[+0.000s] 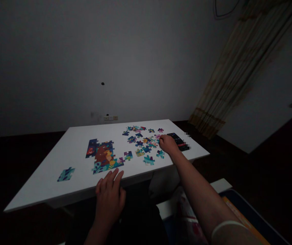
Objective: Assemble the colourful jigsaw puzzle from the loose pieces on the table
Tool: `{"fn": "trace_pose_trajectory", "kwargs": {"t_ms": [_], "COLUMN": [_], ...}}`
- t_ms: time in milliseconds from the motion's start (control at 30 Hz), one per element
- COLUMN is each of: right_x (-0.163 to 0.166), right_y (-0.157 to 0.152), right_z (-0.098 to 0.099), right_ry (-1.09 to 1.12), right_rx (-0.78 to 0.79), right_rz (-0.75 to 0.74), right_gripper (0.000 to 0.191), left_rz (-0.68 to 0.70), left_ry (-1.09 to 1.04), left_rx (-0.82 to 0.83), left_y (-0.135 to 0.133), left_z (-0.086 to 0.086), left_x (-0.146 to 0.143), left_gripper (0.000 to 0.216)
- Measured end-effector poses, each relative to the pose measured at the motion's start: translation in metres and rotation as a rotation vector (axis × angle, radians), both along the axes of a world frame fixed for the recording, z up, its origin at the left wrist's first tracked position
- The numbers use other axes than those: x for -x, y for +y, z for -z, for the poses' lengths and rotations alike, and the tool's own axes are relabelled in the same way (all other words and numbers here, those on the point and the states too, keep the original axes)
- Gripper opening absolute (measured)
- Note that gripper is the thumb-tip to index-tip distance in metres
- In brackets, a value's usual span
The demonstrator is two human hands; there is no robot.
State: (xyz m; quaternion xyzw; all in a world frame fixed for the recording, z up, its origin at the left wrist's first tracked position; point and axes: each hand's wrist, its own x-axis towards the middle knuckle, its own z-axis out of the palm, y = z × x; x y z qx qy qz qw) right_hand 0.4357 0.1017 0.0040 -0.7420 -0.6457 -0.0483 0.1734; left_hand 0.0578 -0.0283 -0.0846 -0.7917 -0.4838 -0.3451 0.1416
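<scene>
The right hand (168,144) stretches far forward, fingers curled down at the loose puzzle pieces (146,143); pinching or not, I cannot tell. The left hand (108,200) lies on the table edge (59,193), fingers spread, the joined puzzle section (102,156) just beyond them.

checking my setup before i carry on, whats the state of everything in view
left hand: open, fingers on edge of white table
right hand: curled over loose jigsaw pieces, grip unclear
assembled jigsaw section: joined, unfinished
separate jigsaw chunk: lying apart, left of section
dark rectangular object: flat, right of pieces
curtain: hanging
</scene>
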Motion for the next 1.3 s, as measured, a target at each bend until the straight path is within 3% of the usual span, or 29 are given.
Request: {"fn": "trace_pose_trajectory", "kwargs": {"t_ms": [233,833,1300], "right_x": [0.006,-0.002,-0.007], "right_y": [-0.001,0.003,0.003], "right_z": [-0.006,0.004,0.008], "right_ry": [-0.005,0.014,0.004], "right_rx": [-0.014,-0.026,-0.029], "right_rz": [-0.008,-0.042,-0.096], "right_gripper": [0.031,0.031,0.028], "left_rz": [0.009,-0.086,-0.151], "left_ry": [-0.018,-0.062,-0.19], "left_rx": [0.006,-0.264,-0.091], "left_y": [0.006,0.024,0.013], "left_z": [0.006,0.026,0.019], "left_x": [0.002,-0.006,-0.021], "left_gripper": [0.057,0.041,0.038]}}
